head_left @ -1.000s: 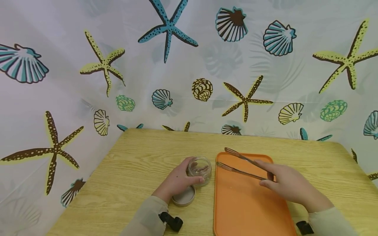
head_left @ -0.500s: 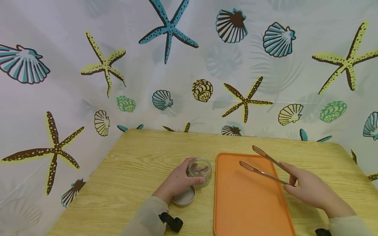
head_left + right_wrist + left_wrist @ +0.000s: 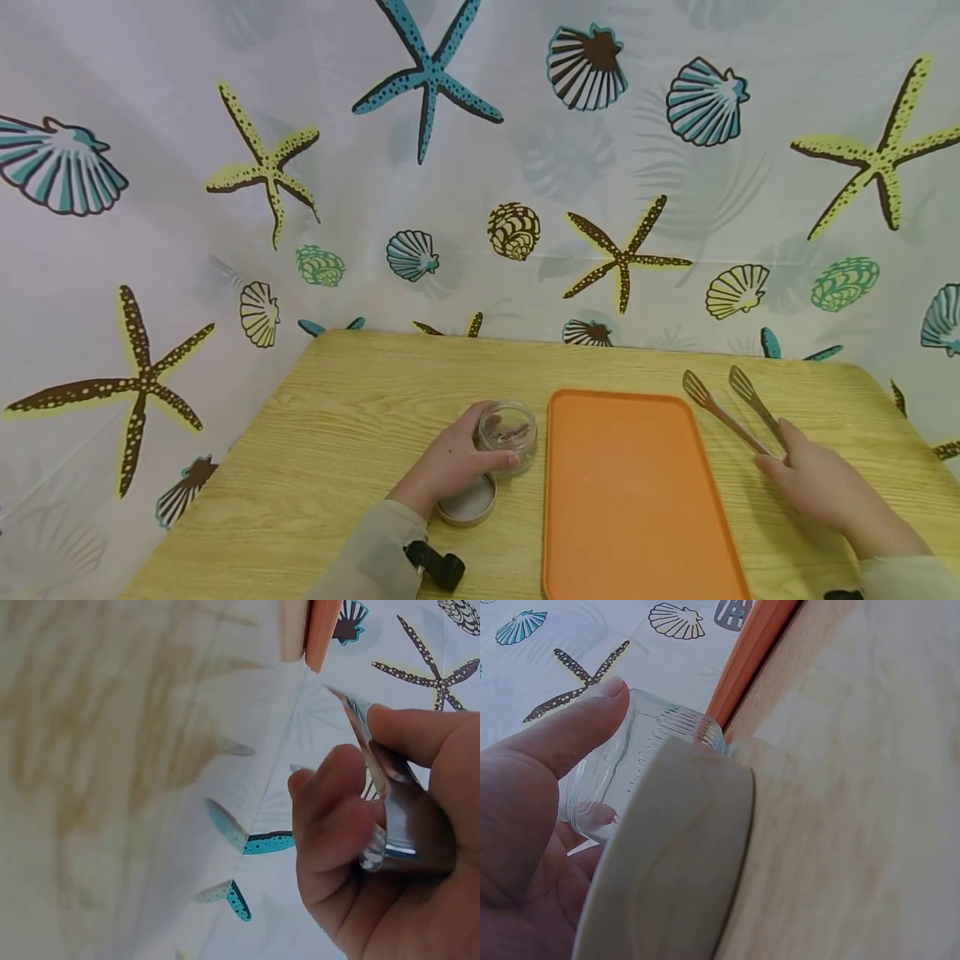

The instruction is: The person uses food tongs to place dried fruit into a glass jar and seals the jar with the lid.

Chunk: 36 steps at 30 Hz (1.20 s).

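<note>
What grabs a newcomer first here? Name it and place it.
The orange tray lies mid-table, before a starfish-and-shell curtain. Right of the tray, the right hand holds metal tongs with tips apart. Left of it, the left hand grips an open glass jar, its lid nearby.

Orange tray (image 3: 637, 500), light woodgrain table (image 3: 360, 433), starfish/shell-print curtain (image 3: 375, 208).
</note>
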{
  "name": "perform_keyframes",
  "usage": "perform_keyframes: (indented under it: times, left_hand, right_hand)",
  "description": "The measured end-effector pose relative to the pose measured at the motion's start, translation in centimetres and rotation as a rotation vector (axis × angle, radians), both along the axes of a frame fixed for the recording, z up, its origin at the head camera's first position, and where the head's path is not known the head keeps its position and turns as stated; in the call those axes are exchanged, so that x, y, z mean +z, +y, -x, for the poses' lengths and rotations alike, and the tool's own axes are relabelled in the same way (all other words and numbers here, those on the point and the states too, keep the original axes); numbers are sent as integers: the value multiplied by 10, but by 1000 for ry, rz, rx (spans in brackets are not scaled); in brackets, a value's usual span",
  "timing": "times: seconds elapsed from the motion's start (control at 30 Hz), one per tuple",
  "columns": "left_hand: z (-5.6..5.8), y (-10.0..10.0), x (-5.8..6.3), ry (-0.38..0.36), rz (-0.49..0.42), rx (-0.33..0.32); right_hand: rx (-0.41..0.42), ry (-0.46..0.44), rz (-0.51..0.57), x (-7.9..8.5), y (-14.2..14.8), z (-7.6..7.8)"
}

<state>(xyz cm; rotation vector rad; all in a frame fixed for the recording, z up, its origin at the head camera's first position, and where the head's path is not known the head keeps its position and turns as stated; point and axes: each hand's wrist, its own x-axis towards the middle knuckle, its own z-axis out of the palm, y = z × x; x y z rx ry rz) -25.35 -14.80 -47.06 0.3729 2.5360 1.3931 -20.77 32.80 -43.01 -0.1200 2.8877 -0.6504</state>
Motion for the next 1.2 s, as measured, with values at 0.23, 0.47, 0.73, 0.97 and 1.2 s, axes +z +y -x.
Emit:
perform_keyframes:
  times: [0.23,0.47,0.73,0.97,1.2]
  left_hand:
    - [1,0,-1,6,-9,-6]
    - [2,0,-1,7,-10,-6]
    - [2,0,-2,4,-7,-7]
    - [3,1,-2,5,4,-1]
    - [2,2,-1,7,-2,-1]
  right_hand:
    - [-16,-34,-50,-5,5,0]
    - [-2,-51,-127,-11,2,-3]
    - [12,-78,-182,-12,-1,-7]
    - [10,-78,-178,-14,-1,-9]
    - [-5,-126,-170,-12,-2,-10]
